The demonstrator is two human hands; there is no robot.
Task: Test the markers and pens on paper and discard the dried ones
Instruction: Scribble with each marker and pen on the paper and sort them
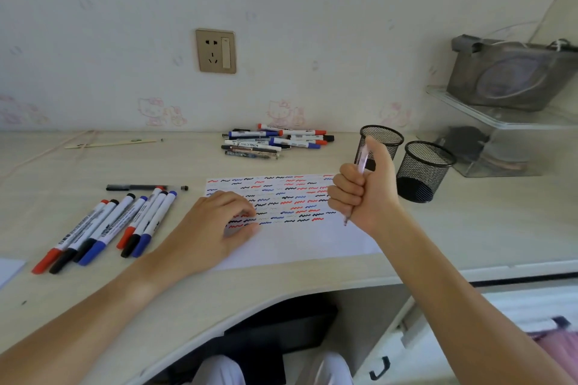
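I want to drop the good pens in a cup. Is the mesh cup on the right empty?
Empty, as far as shows: the right mesh cup stands upright, only its dark bottom visible inside.

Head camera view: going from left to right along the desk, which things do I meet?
Row of markers → left hand on the paper → right hand gripping a pen → two mesh pen cups → clear plastic box.

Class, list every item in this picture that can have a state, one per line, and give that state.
Left hand: flat, pressing the paper.
Right hand: fist round a clear pen.
Clear pen: upright, tip just above the paper.
Paper: flat, upper part covered in squiggles.
Marker row: capped, lying side by side.
Marker pile: heaped by the wall.
Two mesh cups: upright.
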